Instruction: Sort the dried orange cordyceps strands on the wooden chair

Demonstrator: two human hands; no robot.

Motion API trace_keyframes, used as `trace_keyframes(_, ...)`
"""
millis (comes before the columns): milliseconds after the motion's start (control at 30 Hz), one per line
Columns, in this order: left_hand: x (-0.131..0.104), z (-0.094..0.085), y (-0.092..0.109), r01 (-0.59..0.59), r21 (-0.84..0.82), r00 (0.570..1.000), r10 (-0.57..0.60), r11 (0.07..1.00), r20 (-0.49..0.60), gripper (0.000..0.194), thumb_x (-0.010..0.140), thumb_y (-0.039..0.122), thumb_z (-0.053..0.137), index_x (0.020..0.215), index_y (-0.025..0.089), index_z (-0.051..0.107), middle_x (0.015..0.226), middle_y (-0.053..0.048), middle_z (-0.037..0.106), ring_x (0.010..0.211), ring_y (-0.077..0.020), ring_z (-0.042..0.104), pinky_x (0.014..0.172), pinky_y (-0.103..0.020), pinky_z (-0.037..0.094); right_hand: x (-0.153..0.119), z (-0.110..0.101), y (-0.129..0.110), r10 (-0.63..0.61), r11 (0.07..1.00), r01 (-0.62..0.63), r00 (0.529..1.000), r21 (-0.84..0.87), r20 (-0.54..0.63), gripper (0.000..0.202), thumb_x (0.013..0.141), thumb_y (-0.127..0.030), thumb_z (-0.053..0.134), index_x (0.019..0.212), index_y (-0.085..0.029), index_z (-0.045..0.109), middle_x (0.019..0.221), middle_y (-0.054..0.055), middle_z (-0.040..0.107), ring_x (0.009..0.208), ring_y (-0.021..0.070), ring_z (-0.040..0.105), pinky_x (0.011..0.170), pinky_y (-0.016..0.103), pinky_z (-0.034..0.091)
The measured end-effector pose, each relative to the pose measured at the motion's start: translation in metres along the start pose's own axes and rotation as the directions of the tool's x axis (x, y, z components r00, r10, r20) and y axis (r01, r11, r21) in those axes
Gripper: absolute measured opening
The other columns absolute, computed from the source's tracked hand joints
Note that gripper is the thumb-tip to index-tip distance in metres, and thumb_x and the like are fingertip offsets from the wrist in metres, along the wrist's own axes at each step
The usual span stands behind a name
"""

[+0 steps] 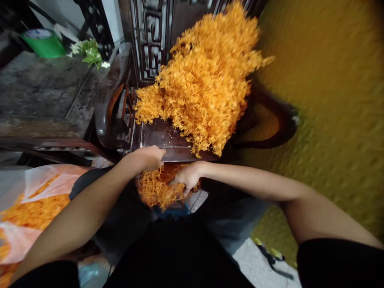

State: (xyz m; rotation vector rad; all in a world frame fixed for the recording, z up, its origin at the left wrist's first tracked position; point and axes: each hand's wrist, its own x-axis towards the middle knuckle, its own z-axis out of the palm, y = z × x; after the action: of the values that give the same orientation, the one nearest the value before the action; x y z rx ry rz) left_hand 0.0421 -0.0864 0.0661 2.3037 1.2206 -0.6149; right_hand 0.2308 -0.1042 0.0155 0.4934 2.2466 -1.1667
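Both hands are low in the middle of the scene, between the person's knees, just on the near side of the chair (pixel 168 155). The left hand (pixel 151 157) is at the seat's near edge, its fingers curled in; whether they close on a stem I cannot tell. The right hand (pixel 190 176) is a little to the right and nearer, bent down with its fingertips among the sprigs (pixel 156 190); its grip is partly hidden and blurred, so I cannot tell how firmly it is closed. The two hands are near each other but not touching. The sprigs, thin, orange and tangled, lie below and between the hands, with a bit of something blue (pixel 175 211) showing at their near side.

Beyond, a large orange bunch (pixel 207 84) rests on the seat, leaning up toward the carved back, its bushy mass covering the right part of the chair. The chair is dark, glossy wood with curved arms at left and right.

At the far left, a tabletop (pixel 39 86) carries a green roll (pixel 44 44) and, just right of it, small white flowers (pixel 88 52) with green leaves. Near left, a thin plastic bag (pixel 60 180) holds more orange pieces (pixel 42 212). A mustard-yellow surface (pixel 327 88) fills the right side.
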Motion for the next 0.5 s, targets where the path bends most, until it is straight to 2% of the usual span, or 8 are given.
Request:
trace_keyframes(67,-0.001,-0.005,0.002,-0.017,-0.023,1.0,0.016,1.0,-0.026,0.051,0.095,0.035,0.053,0.139,0.013,0.063,0.12,-0.024,0.073,0.102,-0.0343,0.072,0.083,-0.041,0.054,-0.042,-0.02,-0.017,-0.059,0.998,0.058,0.998,-0.036,-0.026,0.054,0.082,-0.032,0.081,0.133,-0.016,0.07,0.121,0.009,0.077,0.108,0.0227,0.072,0.09,0.028,0.053)
trace_keyframes(133,0.002,-0.012,0.003,-0.062,-0.048,0.991,0.055,0.997,-0.12,0.048,0.093,0.037,0.054,0.134,0.015,0.068,0.114,-0.023,0.075,0.096,-0.0341,0.073,0.08,-0.043,0.054,-0.087,-0.044,-0.032,-0.023,0.996,-0.004,0.955,-0.092,-0.297,0.041,0.094,-0.035,0.068,0.132,-0.02,0.07,0.12,0.008,0.077,0.105,0.0228,0.073,0.094,0.033,0.054)
trace_keyframes(167,0.005,-0.016,0.004,-0.089,-0.07,0.978,0.074,0.994,-0.193,0.047,0.093,0.038,0.054,0.132,0.016,0.069,0.112,-0.022,0.075,0.095,-0.0341,0.073,0.081,-0.044,0.054,-0.108,-0.058,-0.035,0.041,0.986,-0.116,0.865,-0.12,-0.5,0.038,0.097,-0.037,0.063,0.131,-0.021,0.071,0.117,0.009,0.076,0.103,0.0244,0.073,0.095,0.037,0.055)
trace_keyframes(233,0.016,-0.028,0.009,-0.137,-0.134,0.924,0.078,0.981,-0.374,0.049,0.094,0.04,0.053,0.135,0.017,0.067,0.114,-0.02,0.075,0.102,-0.0341,0.072,0.089,-0.047,0.054,-0.14,-0.089,-0.028,0.123,0.927,-0.366,0.495,-0.079,-0.86,0.041,0.102,-0.04,0.053,0.134,-0.021,0.068,0.123,0.013,0.073,0.111,0.0292,0.07,0.102,0.048,0.053)
trace_keyframes(267,0.023,-0.035,0.013,-0.149,-0.179,0.884,0.05,0.973,-0.465,0.052,0.094,0.04,0.052,0.139,0.017,0.063,0.119,-0.019,0.073,0.109,-0.034,0.07,0.095,-0.048,0.053,-0.151,-0.105,-0.018,0.109,0.89,-0.454,0.294,-0.038,-0.949,0.044,0.103,-0.041,0.05,0.14,-0.02,0.064,0.131,0.016,0.069,0.12,0.0315,0.066,0.108,0.052,0.05)
trace_keyframes(300,0.031,-0.043,0.018,-0.166,-0.223,0.834,0.016,0.961,-0.552,0.056,0.095,0.04,0.052,0.145,0.016,0.057,0.128,-0.02,0.07,0.117,-0.034,0.067,0.101,-0.049,0.051,-0.158,-0.121,-0.004,0.096,0.847,-0.531,0.159,-0.003,-0.983,0.051,0.102,-0.042,0.05,0.147,-0.019,0.057,0.143,0.019,0.06,0.134,0.0341,0.058,0.116,0.055,0.044)
trace_keyframes(400,0.06,-0.071,0.038,-0.193,-0.365,0.69,-0.139,0.911,-0.711,0.073,0.095,0.042,0.056,0.158,0.011,0.036,0.157,-0.025,0.045,0.14,-0.0363,0.052,0.114,-0.05,0.045,-0.165,-0.165,0.048,0.209,0.729,-0.656,-0.058,0.195,-0.976,0.08,0.097,-0.05,0.057,0.162,-0.011,0.034,0.169,0.023,0.025,0.157,0.0442,0.025,0.121,0.064,0.033)
trace_keyframes(500,0.089,-0.1,0.055,-0.182,-0.393,0.542,-0.242,0.901,-0.805,0.08,0.096,0.048,0.057,0.162,0.011,0.029,0.165,-0.024,0.032,0.15,-0.0386,0.039,0.121,-0.054,0.037,-0.17,-0.195,0.084,0.382,0.679,-0.627,-0.143,0.382,-0.913,0.076,0.103,-0.051,0.043,0.162,-0.005,0.032,0.16,0.028,0.041,0.148,0.041,0.044,0.117,0.058,0.039)
